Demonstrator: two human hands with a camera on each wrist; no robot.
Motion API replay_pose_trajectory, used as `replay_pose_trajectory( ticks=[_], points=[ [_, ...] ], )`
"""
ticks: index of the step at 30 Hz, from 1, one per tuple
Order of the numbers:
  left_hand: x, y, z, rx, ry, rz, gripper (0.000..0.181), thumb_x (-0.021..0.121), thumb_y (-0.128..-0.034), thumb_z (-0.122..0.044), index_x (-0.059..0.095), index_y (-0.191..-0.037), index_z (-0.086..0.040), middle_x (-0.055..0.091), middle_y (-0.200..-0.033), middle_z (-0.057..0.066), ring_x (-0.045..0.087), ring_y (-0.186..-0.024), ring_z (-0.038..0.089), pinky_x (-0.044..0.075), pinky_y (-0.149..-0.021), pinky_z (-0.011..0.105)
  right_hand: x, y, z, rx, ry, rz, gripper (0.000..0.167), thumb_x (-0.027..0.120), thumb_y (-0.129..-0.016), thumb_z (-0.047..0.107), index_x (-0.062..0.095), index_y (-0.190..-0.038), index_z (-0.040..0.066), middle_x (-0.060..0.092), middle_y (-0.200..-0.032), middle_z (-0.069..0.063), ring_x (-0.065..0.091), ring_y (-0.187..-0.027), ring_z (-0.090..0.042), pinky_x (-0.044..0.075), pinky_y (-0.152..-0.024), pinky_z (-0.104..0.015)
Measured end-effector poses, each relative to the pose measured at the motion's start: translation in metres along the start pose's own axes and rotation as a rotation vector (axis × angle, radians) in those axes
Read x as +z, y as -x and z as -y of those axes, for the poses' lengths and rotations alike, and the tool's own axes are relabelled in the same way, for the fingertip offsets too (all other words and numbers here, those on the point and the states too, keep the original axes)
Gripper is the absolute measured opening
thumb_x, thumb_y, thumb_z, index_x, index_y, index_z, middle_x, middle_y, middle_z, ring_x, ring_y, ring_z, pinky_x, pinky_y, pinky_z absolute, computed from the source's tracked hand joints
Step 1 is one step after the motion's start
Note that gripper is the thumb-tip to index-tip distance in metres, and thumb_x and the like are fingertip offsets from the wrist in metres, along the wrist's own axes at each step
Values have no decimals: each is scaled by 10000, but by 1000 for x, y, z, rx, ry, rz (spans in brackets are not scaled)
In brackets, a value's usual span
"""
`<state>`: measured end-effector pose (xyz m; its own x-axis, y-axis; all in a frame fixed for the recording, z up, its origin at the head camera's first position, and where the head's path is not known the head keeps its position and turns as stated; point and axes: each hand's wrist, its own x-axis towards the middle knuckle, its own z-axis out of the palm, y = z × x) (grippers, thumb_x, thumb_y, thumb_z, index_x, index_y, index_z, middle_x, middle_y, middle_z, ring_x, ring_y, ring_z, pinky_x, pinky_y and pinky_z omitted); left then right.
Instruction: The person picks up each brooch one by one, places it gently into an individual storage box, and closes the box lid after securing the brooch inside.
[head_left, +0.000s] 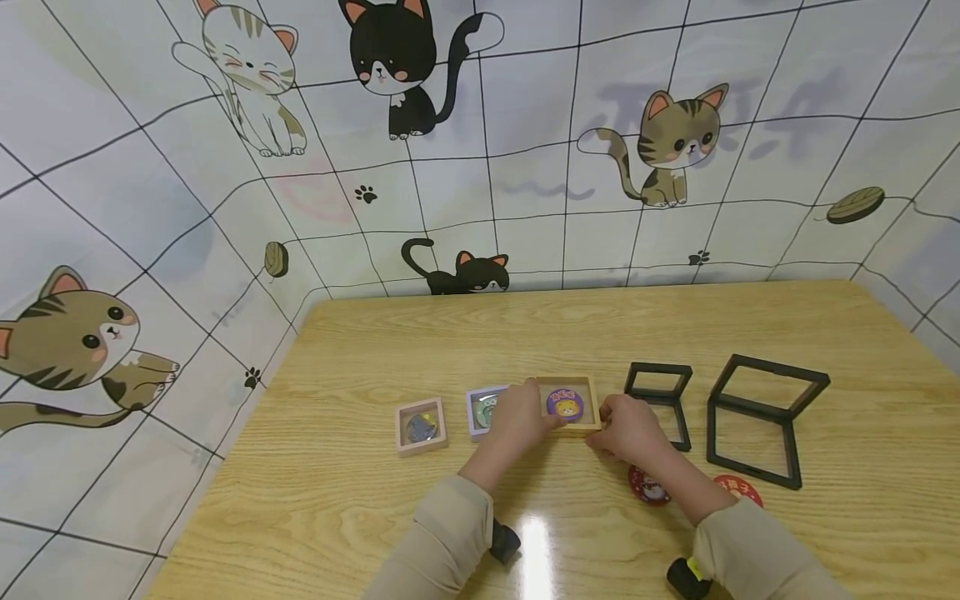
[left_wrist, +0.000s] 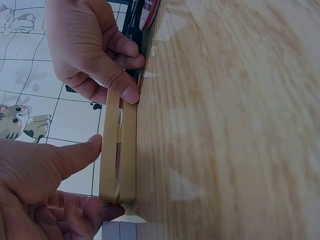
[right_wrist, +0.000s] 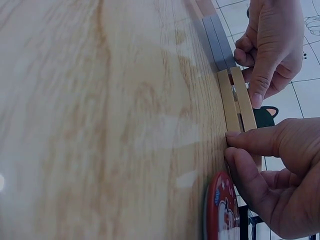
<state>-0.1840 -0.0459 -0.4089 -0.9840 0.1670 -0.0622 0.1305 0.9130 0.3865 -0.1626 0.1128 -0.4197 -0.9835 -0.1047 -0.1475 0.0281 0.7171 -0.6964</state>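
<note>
A yellow square frame lies on the table with a round purple bear badge inside it. My left hand grips its left end, thumb on the near side and fingers behind. At the right near corner, my right hand pinches the frame between thumb and fingers. In the left wrist view the frame's side shows two layers with a narrow gap between them. The right wrist view shows the same layered side, with the right thumb and fingertips at its end.
Left of the yellow frame are a lilac frame, partly covered by my left hand, and a pink frame with a badge. Two black hinged frames stand at right. Red badges lie near my right forearm.
</note>
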Motion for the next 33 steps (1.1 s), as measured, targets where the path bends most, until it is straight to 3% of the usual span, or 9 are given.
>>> replay_pose_trajectory(
  ticks=[19, 33],
  points=[
    [6, 3, -6, 11, -70, -25, 516, 738, -700, -393, 577, -984, 7, 623, -712, 107, 588, -590, 191, 439, -436, 251, 1, 3, -2, -8, 13, 9, 341, 741, -689, 57, 549, -912, -115, 570, -543, -32, 572, -439, -126, 463, -439, -257],
    [2, 3, -7, -2, -84, -26, 571, 731, -711, -387, 561, -1066, 27, 626, -765, 137, 613, -683, 251, 462, -487, 283, 1, 0, -1, -77, 100, -37, 242, 739, -667, 83, 570, -780, -49, 524, -476, 3, 498, -399, -89, 401, -418, -235]
  ],
)
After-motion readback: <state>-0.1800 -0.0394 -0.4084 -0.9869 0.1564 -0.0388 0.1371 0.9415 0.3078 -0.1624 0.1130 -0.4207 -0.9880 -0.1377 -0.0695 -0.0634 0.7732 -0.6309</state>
